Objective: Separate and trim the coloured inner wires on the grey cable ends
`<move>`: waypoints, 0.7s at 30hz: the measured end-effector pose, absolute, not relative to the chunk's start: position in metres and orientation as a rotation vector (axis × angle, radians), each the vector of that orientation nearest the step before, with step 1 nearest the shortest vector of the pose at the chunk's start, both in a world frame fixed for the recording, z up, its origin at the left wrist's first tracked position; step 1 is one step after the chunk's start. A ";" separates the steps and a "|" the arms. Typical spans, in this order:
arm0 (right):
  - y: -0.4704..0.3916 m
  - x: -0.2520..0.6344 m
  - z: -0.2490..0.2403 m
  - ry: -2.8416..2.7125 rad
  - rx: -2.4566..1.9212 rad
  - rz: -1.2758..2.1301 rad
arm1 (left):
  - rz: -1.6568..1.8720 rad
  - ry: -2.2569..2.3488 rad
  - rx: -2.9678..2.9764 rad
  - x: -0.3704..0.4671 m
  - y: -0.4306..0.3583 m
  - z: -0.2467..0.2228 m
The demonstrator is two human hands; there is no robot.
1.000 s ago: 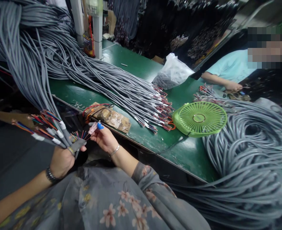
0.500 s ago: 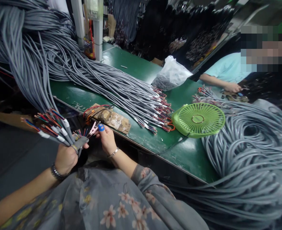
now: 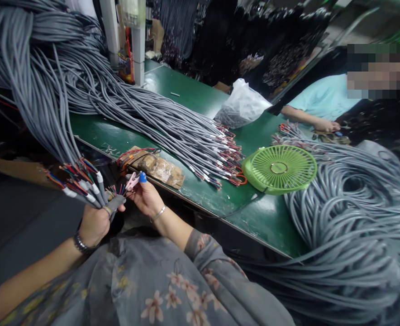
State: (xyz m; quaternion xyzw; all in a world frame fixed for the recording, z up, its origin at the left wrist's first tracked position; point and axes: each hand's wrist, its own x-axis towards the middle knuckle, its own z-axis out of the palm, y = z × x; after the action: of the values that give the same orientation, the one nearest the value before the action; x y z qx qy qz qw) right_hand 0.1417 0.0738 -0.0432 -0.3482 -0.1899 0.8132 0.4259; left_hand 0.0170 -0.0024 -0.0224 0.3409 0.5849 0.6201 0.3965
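My left hand (image 3: 96, 222) is closed around several grey cables (image 3: 93, 199) whose coloured wire ends fan out to the upper left. Grey wrapping covers its thumb, beside a small spray of thin coloured wires (image 3: 116, 189). Just right of that spray, my right hand (image 3: 146, 197) grips a small pink clip-like tool (image 3: 132, 181). A blue cover (image 3: 142, 177) sits on a digit of the right hand. The lower fingers of the right hand are partly hidden.
On the green table (image 3: 254, 217) lie a long grey cable bundle (image 3: 173, 127), a taped board (image 3: 161, 170), a green fan (image 3: 279, 168), a plastic bag (image 3: 242, 106) and coiled cables (image 3: 349, 208). Across it, a person's hand (image 3: 327, 126) is at small parts.
My right hand has turned slightly, and the pink tool sits a little lower and further left. The cables in my left hand have shifted slightly right. The left hand keeps its grip.
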 end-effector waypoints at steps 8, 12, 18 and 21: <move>0.077 0.170 -0.049 -1.014 -0.846 2.372 | 1.412 1.566 1.058 0.003 -0.013 -0.023; 0.073 0.171 -0.046 -1.110 -0.899 2.278 | 1.292 1.595 1.207 -0.005 -0.015 -0.025; 0.064 0.164 -0.040 -1.154 -0.905 2.177 | 1.063 1.510 1.455 -0.010 -0.012 -0.017; 0.060 0.164 -0.041 -1.175 -0.880 2.168 | 0.977 1.471 1.470 -0.011 -0.011 -0.013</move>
State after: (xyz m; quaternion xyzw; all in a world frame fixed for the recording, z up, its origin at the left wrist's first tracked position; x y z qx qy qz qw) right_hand 0.1643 0.0602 -0.0409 -0.3247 -0.4336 0.7997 0.2588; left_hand -0.0113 -0.0107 -0.0134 0.5837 0.5842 0.3877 0.4096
